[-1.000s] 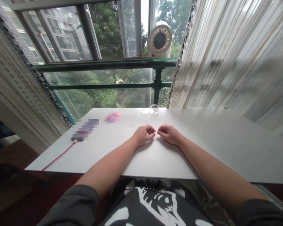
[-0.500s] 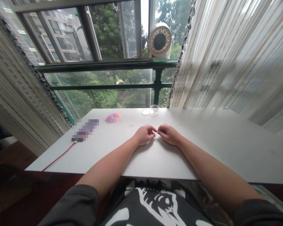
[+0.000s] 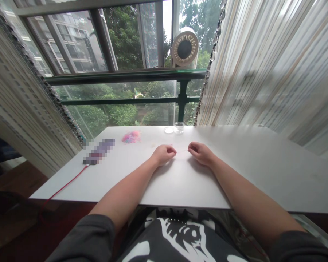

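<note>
My left hand (image 3: 164, 154) is closed in a pinch just above the white table (image 3: 120, 171), with thumb and fingertips together. Facing it, my right hand (image 3: 202, 153) pinches as well, a short gap away. A thin, pale pink strand (image 3: 182, 150) runs taut across that gap from one set of fingertips to the other; its ends are hidden in the fingers. Behind the left hand lie a small pink bit (image 3: 170, 145) and a faint pale bit (image 3: 153, 145), too small to make out.
A loose pile of tiny pink, orange and purple pieces (image 3: 131, 137) lies at the back left. Near the back edge are a clear round container (image 3: 179, 127) and its lid (image 3: 168, 130). At left, a blurred-out device (image 3: 100, 151) trails a red cable (image 3: 67, 181).
My hands, nearly touching before, have drawn apart sideways, the right one farther to the right. The pink strand now shows stretched between them.
</note>
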Action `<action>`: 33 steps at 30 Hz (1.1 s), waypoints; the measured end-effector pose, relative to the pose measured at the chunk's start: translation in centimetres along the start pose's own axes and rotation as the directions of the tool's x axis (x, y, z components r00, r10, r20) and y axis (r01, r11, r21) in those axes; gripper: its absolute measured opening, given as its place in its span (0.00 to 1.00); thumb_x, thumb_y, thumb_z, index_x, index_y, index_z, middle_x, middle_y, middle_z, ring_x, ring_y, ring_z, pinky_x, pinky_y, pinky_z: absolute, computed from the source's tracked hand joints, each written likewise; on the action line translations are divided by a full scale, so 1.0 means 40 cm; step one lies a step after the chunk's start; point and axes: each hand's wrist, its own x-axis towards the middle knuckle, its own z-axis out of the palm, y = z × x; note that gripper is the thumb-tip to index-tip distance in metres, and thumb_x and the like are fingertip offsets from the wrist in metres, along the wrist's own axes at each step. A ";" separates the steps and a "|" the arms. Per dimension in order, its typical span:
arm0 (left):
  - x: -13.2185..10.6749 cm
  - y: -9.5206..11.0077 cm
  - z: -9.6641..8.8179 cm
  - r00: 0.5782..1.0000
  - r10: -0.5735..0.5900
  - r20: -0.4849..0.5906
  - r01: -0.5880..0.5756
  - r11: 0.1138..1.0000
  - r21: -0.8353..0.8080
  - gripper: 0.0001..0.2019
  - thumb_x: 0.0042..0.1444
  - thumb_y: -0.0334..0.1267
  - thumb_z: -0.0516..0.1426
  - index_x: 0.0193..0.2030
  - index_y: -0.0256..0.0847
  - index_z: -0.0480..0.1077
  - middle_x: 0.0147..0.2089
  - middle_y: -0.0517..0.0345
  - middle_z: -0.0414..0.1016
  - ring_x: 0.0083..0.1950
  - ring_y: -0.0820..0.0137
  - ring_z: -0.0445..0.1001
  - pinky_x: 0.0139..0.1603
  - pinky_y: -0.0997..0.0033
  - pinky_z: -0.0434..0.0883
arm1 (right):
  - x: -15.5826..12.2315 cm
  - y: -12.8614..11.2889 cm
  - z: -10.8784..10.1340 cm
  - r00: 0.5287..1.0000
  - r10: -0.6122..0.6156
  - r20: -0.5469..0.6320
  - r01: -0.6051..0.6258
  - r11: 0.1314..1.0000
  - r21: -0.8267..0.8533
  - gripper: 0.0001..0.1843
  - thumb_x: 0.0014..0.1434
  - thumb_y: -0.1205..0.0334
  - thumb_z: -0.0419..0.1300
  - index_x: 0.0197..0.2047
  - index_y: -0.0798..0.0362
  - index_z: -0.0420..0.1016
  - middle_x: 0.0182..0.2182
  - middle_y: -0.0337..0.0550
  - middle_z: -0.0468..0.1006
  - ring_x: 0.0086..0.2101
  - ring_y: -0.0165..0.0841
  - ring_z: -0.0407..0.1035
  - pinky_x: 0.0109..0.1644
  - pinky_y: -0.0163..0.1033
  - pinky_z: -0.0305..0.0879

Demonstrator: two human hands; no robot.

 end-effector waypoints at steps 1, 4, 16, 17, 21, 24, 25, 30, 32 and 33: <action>-0.001 -0.001 -0.002 1.000 -0.008 -0.001 0.008 1.000 -0.005 0.09 0.44 0.36 0.55 0.31 0.37 0.74 0.27 0.59 0.74 0.31 0.72 0.71 0.39 0.74 0.67 | -0.001 0.003 -0.002 1.000 0.004 0.004 -0.004 1.000 0.005 0.06 0.51 0.61 0.52 0.26 0.54 0.65 0.20 0.35 0.64 0.22 0.26 0.55 0.28 0.33 0.54; -0.002 -0.001 -0.004 1.000 -0.017 0.007 0.017 1.000 -0.012 0.09 0.44 0.37 0.55 0.31 0.37 0.74 0.27 0.58 0.74 0.32 0.72 0.71 0.40 0.74 0.66 | -0.001 0.002 -0.005 1.000 0.001 0.014 -0.001 1.000 0.005 0.07 0.50 0.60 0.52 0.26 0.54 0.65 0.20 0.35 0.64 0.22 0.26 0.56 0.28 0.33 0.54; 0.002 -0.015 -0.028 0.998 -0.067 -0.009 0.066 0.997 -0.025 0.11 0.43 0.38 0.56 0.33 0.37 0.73 0.28 0.58 0.74 0.30 0.72 0.70 0.33 0.75 0.66 | 0.004 0.034 -0.021 0.994 0.048 -0.098 -0.044 0.998 0.039 0.07 0.50 0.60 0.52 0.27 0.55 0.66 0.21 0.37 0.67 0.22 0.26 0.57 0.28 0.32 0.55; 0.002 -0.016 -0.029 0.997 -0.071 -0.012 0.070 0.997 -0.033 0.11 0.43 0.38 0.56 0.33 0.37 0.73 0.28 0.58 0.74 0.30 0.73 0.70 0.33 0.75 0.66 | 0.004 0.035 -0.022 0.994 0.049 -0.100 -0.045 0.998 0.041 0.07 0.50 0.60 0.52 0.27 0.55 0.66 0.21 0.37 0.67 0.22 0.26 0.57 0.27 0.32 0.55; -0.002 -0.016 -0.023 0.998 -0.068 -0.002 0.068 0.997 -0.045 0.11 0.43 0.39 0.56 0.33 0.37 0.73 0.30 0.57 0.74 0.31 0.72 0.70 0.34 0.75 0.66 | 0.002 0.025 -0.018 0.997 0.052 -0.064 -0.049 0.998 0.043 0.08 0.50 0.59 0.52 0.27 0.55 0.66 0.21 0.37 0.66 0.22 0.26 0.56 0.28 0.33 0.55; -0.011 -0.007 -0.013 0.999 -0.023 0.025 0.023 1.000 -0.005 0.10 0.44 0.39 0.55 0.32 0.38 0.73 0.31 0.58 0.74 0.32 0.72 0.70 0.34 0.75 0.66 | -0.003 0.009 -0.007 1.000 0.026 0.013 -0.026 0.999 0.021 0.07 0.50 0.60 0.52 0.27 0.55 0.66 0.21 0.37 0.66 0.23 0.26 0.57 0.29 0.33 0.55; -0.015 -0.002 -0.010 0.999 -0.004 0.034 0.004 1.000 0.017 0.10 0.44 0.40 0.55 0.32 0.39 0.74 0.31 0.58 0.74 0.32 0.72 0.70 0.34 0.75 0.66 | -0.004 0.003 -0.003 0.999 0.010 0.037 -0.010 1.000 0.009 0.07 0.50 0.60 0.52 0.27 0.55 0.66 0.21 0.36 0.66 0.23 0.26 0.57 0.30 0.33 0.55; -0.026 0.020 0.001 0.997 0.053 0.064 -0.059 0.994 0.094 0.11 0.46 0.41 0.54 0.33 0.39 0.74 0.31 0.58 0.74 0.31 0.72 0.69 0.34 0.74 0.66 | -0.006 -0.024 0.020 0.993 -0.057 0.107 0.060 0.998 -0.020 0.07 0.51 0.61 0.52 0.27 0.55 0.67 0.19 0.35 0.65 0.23 0.26 0.56 0.30 0.33 0.55; -0.027 0.023 0.001 0.995 0.064 0.070 -0.071 0.993 0.096 0.12 0.46 0.41 0.54 0.34 0.38 0.73 0.31 0.57 0.74 0.32 0.72 0.69 0.34 0.74 0.66 | -0.006 -0.030 0.025 0.990 -0.070 0.119 0.072 0.997 -0.015 0.07 0.51 0.61 0.52 0.27 0.55 0.67 0.19 0.36 0.65 0.23 0.26 0.57 0.30 0.33 0.55; -0.027 0.023 0.000 0.995 0.069 0.072 -0.076 0.993 0.093 0.12 0.47 0.41 0.54 0.34 0.38 0.73 0.31 0.57 0.74 0.32 0.72 0.69 0.34 0.74 0.66 | -0.006 -0.031 0.026 0.990 -0.073 0.121 0.075 0.997 -0.011 0.07 0.51 0.62 0.52 0.27 0.55 0.67 0.20 0.36 0.65 0.23 0.27 0.57 0.30 0.33 0.55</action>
